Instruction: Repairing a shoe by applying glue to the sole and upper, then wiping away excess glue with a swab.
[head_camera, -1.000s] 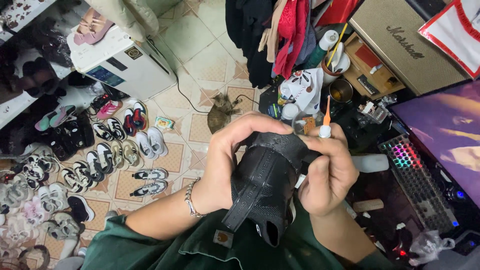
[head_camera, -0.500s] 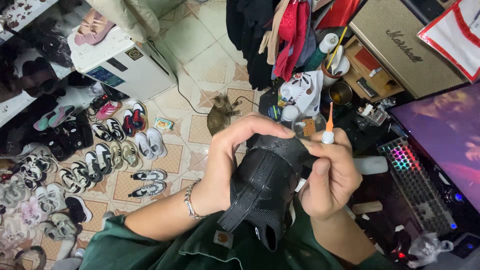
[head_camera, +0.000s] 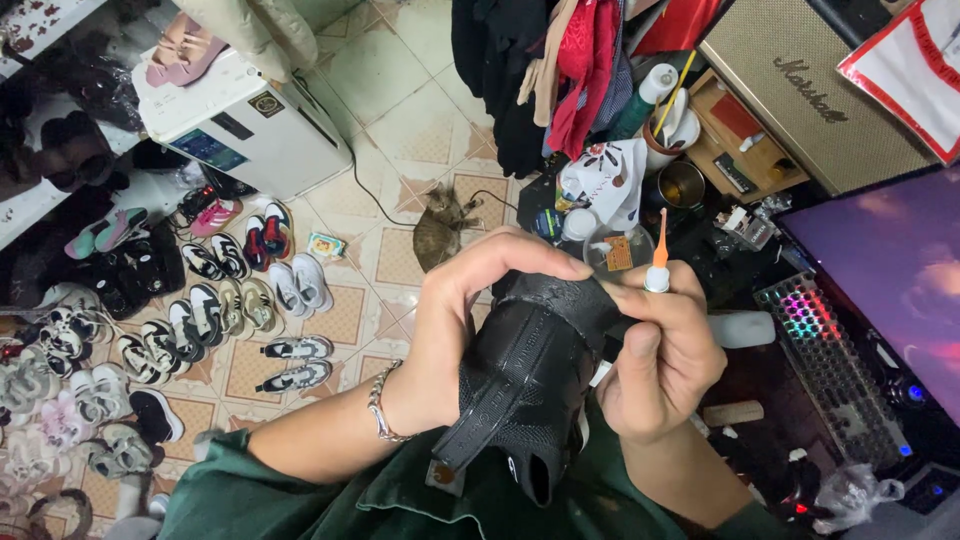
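Close above the lap, the left hand (head_camera: 450, 340) still wraps over a black shoe (head_camera: 530, 385), while the right hand (head_camera: 665, 365) grips its far edge and a small orange-tipped tube (head_camera: 657, 262) — now raised slightly. Clutter crowds right; beyond, a cat (head_camera: 440, 228) lies on open tiled floor (head_camera: 390, 90).

Rows of shoes (head_camera: 190, 320) are lying on the tiled floor (head_camera: 400, 90) beside a white appliance (head_camera: 235, 130); a cat (head_camera: 440, 228) is sitting near its cable. A lit keyboard (head_camera: 835, 365) is glowing beneath a purple screen (head_camera: 890, 270); clothes (head_camera: 545, 75) are hanging above.
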